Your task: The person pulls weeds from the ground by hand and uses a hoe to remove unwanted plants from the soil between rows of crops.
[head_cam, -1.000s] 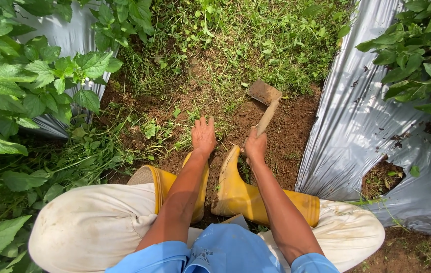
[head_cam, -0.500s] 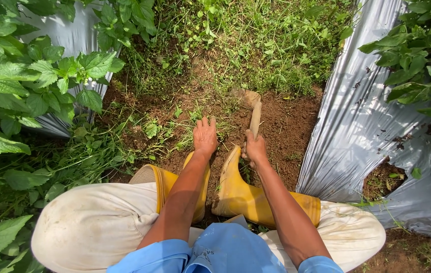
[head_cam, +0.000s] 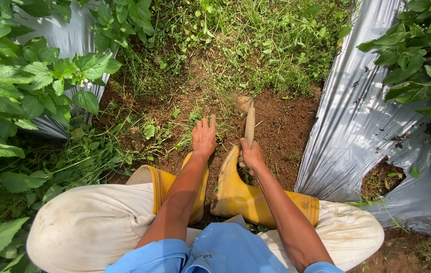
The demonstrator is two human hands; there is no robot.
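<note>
I squat over a strip of bare brown soil (head_cam: 281,126) between two crop beds. My right hand (head_cam: 250,155) is closed on the wooden handle of a small hand hoe (head_cam: 249,119); its blade is down in the soil by the weeds. My left hand (head_cam: 204,136) rests flat on the ground with fingers spread, among small weeds (head_cam: 150,130), just ahead of my left yellow rubber boot (head_cam: 165,182). The right yellow boot (head_cam: 246,194) lies under my right forearm.
Silver plastic mulch (head_cam: 357,126) covers the bed on the right, with a planting hole (head_cam: 382,177) and leafy plants (head_cam: 422,60). More silver mulch (head_cam: 69,35) and leafy plants (head_cam: 18,86) stand on the left. Grass and weeds (head_cam: 246,40) fill the path ahead.
The hoe, raised and tilted right a second ago, has swung down and left; its blade now sits in the soil. My left hand stayed on the ground.
</note>
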